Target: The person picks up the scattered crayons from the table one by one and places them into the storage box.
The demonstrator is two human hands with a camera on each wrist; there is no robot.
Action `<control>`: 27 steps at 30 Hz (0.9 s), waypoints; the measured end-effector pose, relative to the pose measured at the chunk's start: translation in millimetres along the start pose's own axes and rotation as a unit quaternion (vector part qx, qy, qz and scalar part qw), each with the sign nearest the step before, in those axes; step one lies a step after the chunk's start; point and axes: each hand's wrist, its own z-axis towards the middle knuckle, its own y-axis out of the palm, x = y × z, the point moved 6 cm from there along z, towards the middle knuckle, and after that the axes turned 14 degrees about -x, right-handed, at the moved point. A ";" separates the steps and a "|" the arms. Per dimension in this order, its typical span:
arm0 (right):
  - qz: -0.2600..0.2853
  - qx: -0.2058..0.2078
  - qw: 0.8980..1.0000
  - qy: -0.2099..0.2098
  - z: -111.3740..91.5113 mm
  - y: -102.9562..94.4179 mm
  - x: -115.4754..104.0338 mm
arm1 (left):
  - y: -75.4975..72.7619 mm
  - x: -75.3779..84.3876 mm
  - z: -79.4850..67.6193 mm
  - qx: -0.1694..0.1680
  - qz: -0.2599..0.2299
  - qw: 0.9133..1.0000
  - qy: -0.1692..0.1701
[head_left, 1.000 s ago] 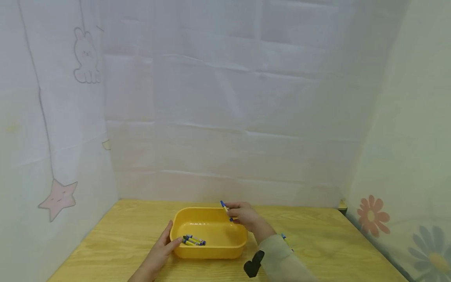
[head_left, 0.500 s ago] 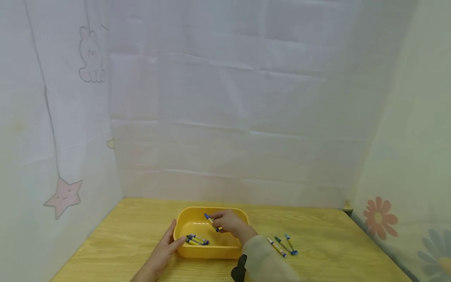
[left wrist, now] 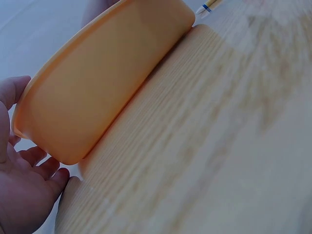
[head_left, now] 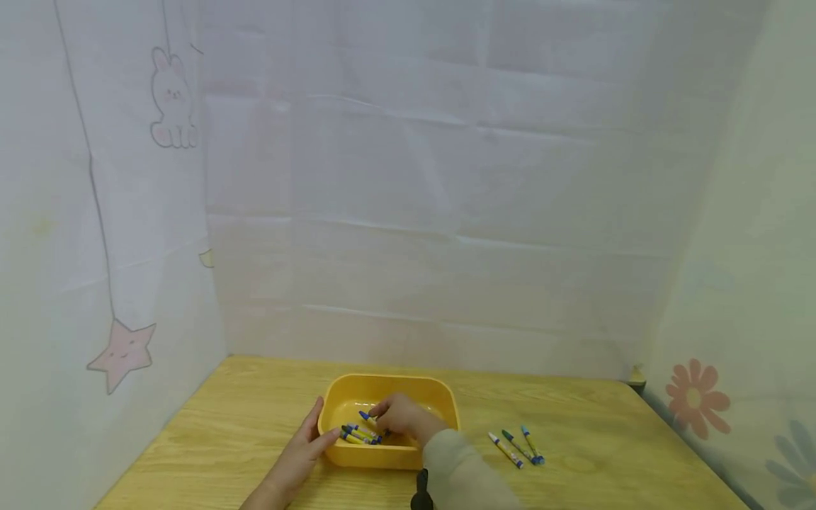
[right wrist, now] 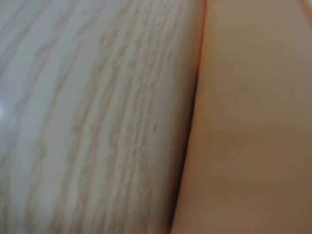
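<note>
A yellow plastic tub (head_left: 382, 457) stands on the table. My left hand (head_left: 295, 457) grips its left end, thumb over the rim and fingers along the outside; the left wrist view shows this hand (left wrist: 29, 180) at the tub's corner. Inside the tub, my right hand (head_left: 408, 416) pinches a blue-tipped crayon (head_left: 365, 415), partly covered by the fingers. Right beside it, several crayons (head_left: 358, 435) with yellow wrappers lie in the tub's left front part. The right wrist view has only the tub's outer wall (right wrist: 248, 126) and wood grain.
Three more crayons (head_left: 506, 451) lie on the wooden table (head_left: 593, 439) to the right of the tub. White sheeting (head_left: 408, 212) hangs behind the table, with printed sheets at both sides. My right sleeve (head_left: 465, 464) passes over the tub's front right corner.
My right hand has moved left and down into the tub with the blue-tipped crayon, close to the other crayons. The left hand keeps its grip. The crayons on the right have come into view.
</note>
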 end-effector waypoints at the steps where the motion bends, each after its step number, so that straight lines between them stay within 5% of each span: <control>1: -0.010 0.002 1.000 0.002 0.5 0.6 0.5 | 0.4 -0.4 0.3 0.000 -0.002 1.000 -0.002; 7: -0.053 0.011 0.998 0.014 1.3 0.4 3.2 | 2.0 0.3 0.2 0.001 -0.001 1.000 -0.005; 15: -0.011 0.004 1.000 0.009 -9.2 -4.4 -0.5 | 2.2 -1.9 0.9 0.003 -0.001 1.000 -0.001; 27: -0.023 -0.003 1.000 -0.021 -24.0 -28.8 -7.9 | -1.7 -3.2 0.7 -0.001 -0.002 1.000 -0.001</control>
